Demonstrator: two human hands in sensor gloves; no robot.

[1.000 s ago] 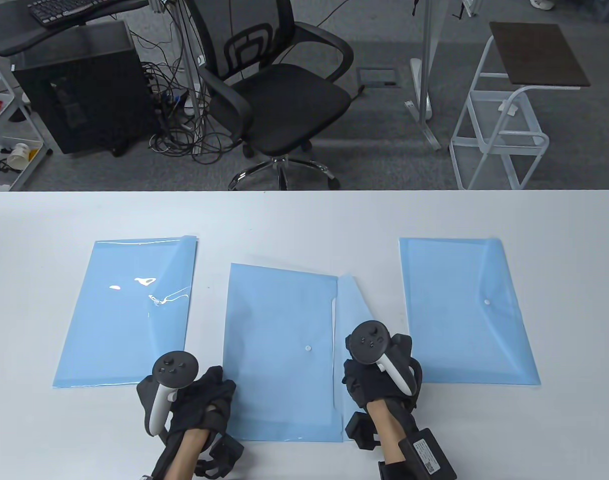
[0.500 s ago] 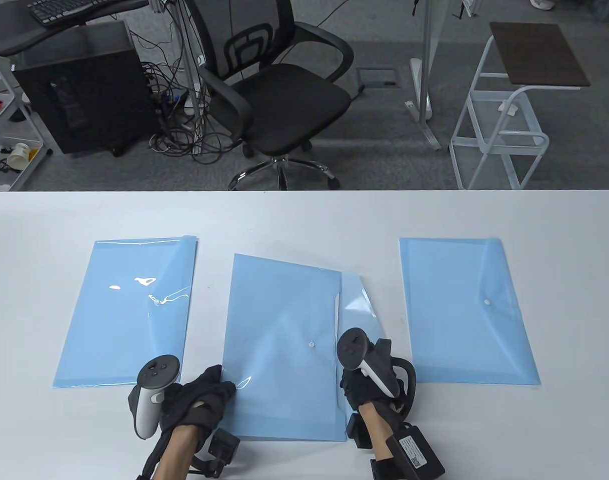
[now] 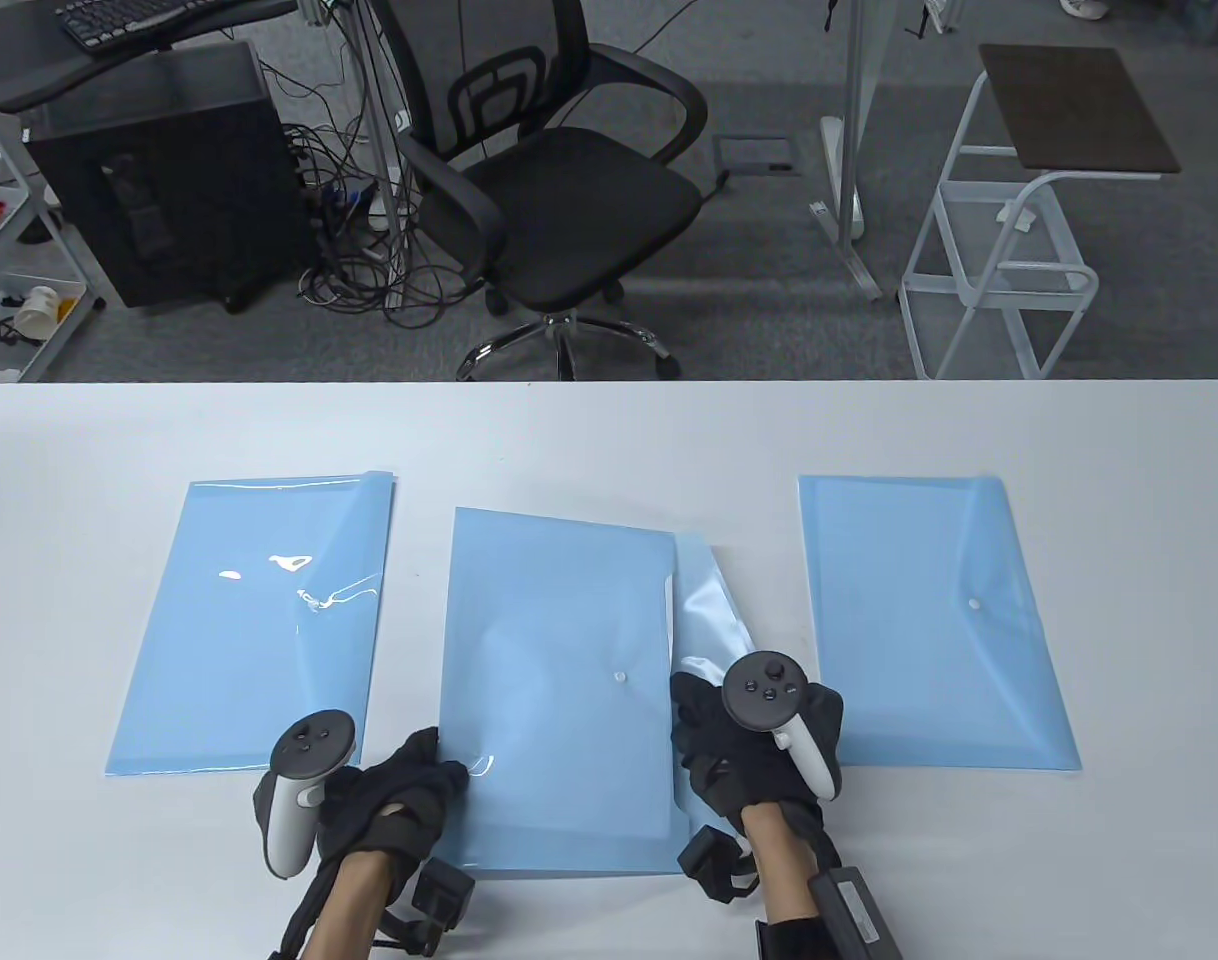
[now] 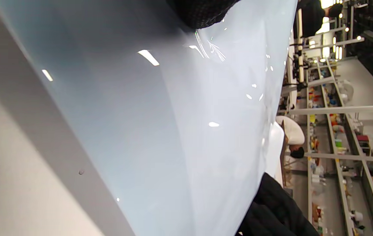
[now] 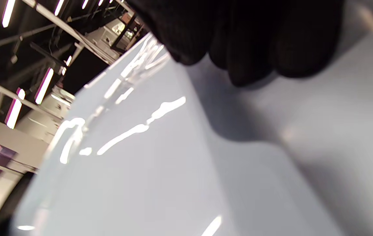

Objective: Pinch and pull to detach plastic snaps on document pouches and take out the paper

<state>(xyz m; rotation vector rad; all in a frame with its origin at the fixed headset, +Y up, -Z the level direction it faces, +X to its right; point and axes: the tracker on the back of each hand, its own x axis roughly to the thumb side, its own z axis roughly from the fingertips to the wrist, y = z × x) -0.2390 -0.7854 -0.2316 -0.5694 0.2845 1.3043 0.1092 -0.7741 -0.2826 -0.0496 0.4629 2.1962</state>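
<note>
Three blue document pouches lie flat on the white counter (image 3: 609, 430), long axes running away from the person. The middle pouch (image 3: 554, 680) sits between the hands, its flap (image 3: 709, 615) swung open toward the right, mouth facing that side. Thin glossy plastic like this likely handles light, floppy and slippery, so it wants pinching at an edge. The left hand (image 3: 394, 795) pinches the pouch's near-left corner, lifting it slightly. The right hand (image 3: 749, 740) rests at the opening; whether its fingers grasp paper or flap I cannot tell. The snap stud (image 3: 620, 677) stands bare.
</note>
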